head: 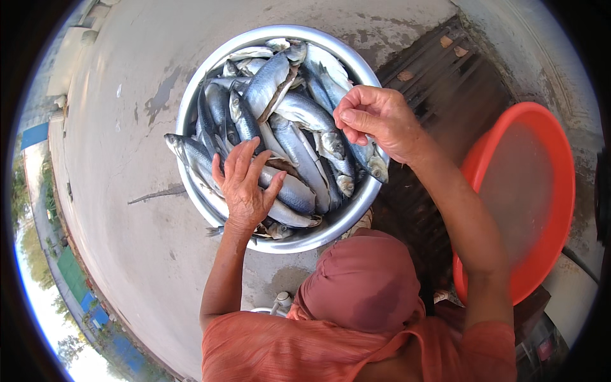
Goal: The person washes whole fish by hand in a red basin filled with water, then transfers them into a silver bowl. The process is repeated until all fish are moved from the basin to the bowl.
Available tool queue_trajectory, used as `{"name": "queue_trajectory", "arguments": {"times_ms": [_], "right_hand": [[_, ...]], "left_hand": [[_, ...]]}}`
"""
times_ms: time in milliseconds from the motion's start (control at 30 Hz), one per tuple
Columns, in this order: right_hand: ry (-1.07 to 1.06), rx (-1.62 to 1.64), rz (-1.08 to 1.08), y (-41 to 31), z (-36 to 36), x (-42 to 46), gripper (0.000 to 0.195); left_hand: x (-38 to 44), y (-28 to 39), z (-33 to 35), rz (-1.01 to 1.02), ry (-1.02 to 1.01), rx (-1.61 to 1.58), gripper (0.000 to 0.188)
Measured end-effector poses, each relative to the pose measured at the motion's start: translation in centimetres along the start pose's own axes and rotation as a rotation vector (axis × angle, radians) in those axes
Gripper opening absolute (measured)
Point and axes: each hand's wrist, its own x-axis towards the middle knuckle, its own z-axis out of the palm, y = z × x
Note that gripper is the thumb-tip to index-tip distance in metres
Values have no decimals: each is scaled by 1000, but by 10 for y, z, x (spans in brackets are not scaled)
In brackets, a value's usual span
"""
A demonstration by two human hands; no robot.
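A round metal basin (360, 205) is heaped with whole silvery-blue fish (298, 153), some slit along the belly. My left hand (246, 186) rests on the fish at the basin's lower left, fingers spread. Above the right side of the basin is my right hand (377, 119), its fingers curled in and the thumb near the fingertips; whether something small is pinched there cannot be told. A fish head (377, 168) pokes over the right rim just below that hand, and another fish head (173, 143) sticks out over the left rim.
A large red plastic tub (565, 200) with cloudy water stands tilted in view at the right. Between it and the basin lies a dark slatted grate (448, 81) with a few dry leaves. Wet patches mark the concrete ground (129, 229). A metal tap (282, 300) shows at the bottom.
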Motion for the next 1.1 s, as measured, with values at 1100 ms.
{"name": "queue_trajectory", "arguments": {"times_ms": [1100], "right_hand": [[1204, -522, 704, -44, -308, -632, 54]], "left_hand": [[195, 485, 210, 948, -812, -211, 63]]}}
